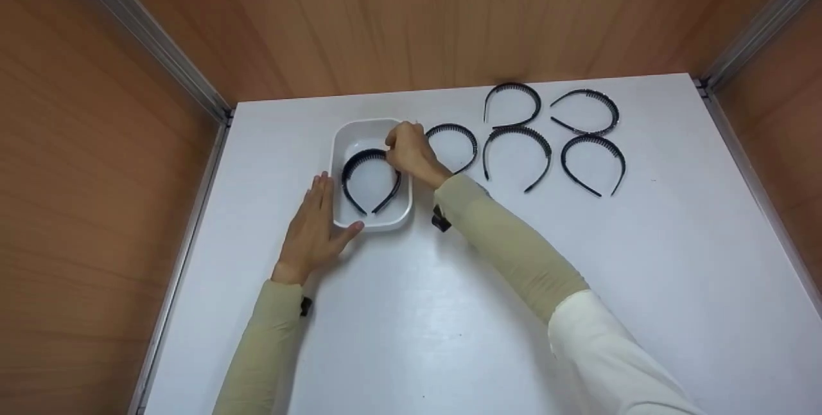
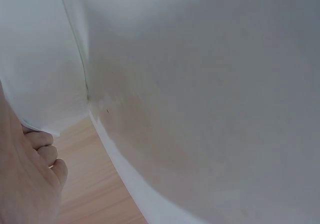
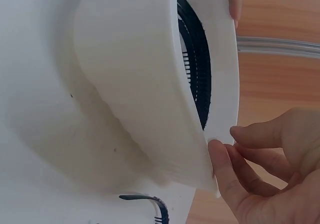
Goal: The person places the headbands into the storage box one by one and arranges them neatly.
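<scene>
Five headbands [image 1: 521,132] outside a white tray [image 1: 385,225], right hand [image 1: 411,151] hiding its corner

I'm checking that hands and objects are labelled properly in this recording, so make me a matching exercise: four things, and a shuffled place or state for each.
Column one:
1. Left hand
2. Right hand
3. White container
4. Five headbands

Column two:
A. On the table, to the right of the container
B. At the container's far right corner
C. Has black headband material lying inside it
D. Fingers straight, along the container's left side

Pairs: 1-D, 2-B, 3-C, 4-A
</scene>
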Motion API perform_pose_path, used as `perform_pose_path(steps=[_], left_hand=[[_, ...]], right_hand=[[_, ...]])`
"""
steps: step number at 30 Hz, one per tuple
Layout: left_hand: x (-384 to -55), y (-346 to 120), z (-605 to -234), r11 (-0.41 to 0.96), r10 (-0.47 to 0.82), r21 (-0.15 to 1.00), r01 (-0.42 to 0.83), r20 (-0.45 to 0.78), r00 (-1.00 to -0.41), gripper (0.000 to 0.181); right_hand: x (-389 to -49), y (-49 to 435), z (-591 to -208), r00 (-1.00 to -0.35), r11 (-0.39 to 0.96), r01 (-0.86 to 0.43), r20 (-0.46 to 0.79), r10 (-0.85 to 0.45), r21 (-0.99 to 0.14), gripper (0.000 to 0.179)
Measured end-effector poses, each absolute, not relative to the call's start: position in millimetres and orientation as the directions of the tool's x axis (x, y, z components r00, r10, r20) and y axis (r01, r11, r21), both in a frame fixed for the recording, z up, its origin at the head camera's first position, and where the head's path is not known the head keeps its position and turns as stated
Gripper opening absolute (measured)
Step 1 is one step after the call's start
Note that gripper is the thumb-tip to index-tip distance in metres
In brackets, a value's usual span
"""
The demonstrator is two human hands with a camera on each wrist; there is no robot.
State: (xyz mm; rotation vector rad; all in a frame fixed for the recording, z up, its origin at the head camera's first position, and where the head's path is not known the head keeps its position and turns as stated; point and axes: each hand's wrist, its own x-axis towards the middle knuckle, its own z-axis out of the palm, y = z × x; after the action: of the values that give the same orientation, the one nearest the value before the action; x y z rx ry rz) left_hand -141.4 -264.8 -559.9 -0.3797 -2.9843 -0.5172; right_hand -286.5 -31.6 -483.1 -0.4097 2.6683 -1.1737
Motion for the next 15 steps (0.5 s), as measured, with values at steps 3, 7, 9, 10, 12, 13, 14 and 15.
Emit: perform_pose_path(steps=[3,7,9,10,12,13,14,15], left_hand=[[-141.1,-264.3,-560.1,0.910,0.230,0.321,0.260,0.129,-0.965,0.110],[-140.6,-264.3,-560.1,0.909,0.233,0.322,0.264,0.131,-0.964,0.110],[-140.5,-264.3,-560.0,0.909,0.233,0.322,0.264,0.131,-0.963,0.110],[-140.5,-264.3,-559.8,0.909,0.234,0.322,0.265,0.132,-0.963,0.110],[-140.5,-264.4,-559.6,0.909,0.234,0.320,0.265,0.133,-0.963,0.110],[-140.5,-264.4,-559.4,0.910,0.233,0.321,0.264,0.131,-0.964,0.110],[-140.6,-264.6,-559.7,0.910,0.234,0.319,0.265,0.135,-0.963,0.110],[-140.7,-264.8,-560.0,0.910,0.234,0.318,0.266,0.137,-0.963,0.110]], right_hand=[[-285.8,-28.8,-482.5,-0.942,0.641,-0.181,-0.057,-0.332,-0.746,0.029],[-285.3,-24.9,-482.4,-0.938,0.620,-0.201,-0.034,-0.345,-0.758,0.027],[-284.8,-23.0,-481.4,-0.936,0.611,-0.208,-0.025,-0.350,-0.764,0.027],[-284.5,-22.1,-480.7,-0.936,0.608,-0.208,-0.024,-0.351,-0.766,0.027],[-283.6,-20.0,-478.6,-0.936,0.604,-0.212,-0.020,-0.353,-0.768,0.028],[-283.0,-18.9,-477.3,-0.935,0.602,-0.210,-0.021,-0.354,-0.771,0.028],[-282.4,-17.8,-476.1,-0.935,0.600,-0.207,-0.025,-0.355,-0.773,0.028],[-281.9,-16.7,-475.1,-0.934,0.602,-0.209,-0.025,-0.356,-0.771,0.028]])
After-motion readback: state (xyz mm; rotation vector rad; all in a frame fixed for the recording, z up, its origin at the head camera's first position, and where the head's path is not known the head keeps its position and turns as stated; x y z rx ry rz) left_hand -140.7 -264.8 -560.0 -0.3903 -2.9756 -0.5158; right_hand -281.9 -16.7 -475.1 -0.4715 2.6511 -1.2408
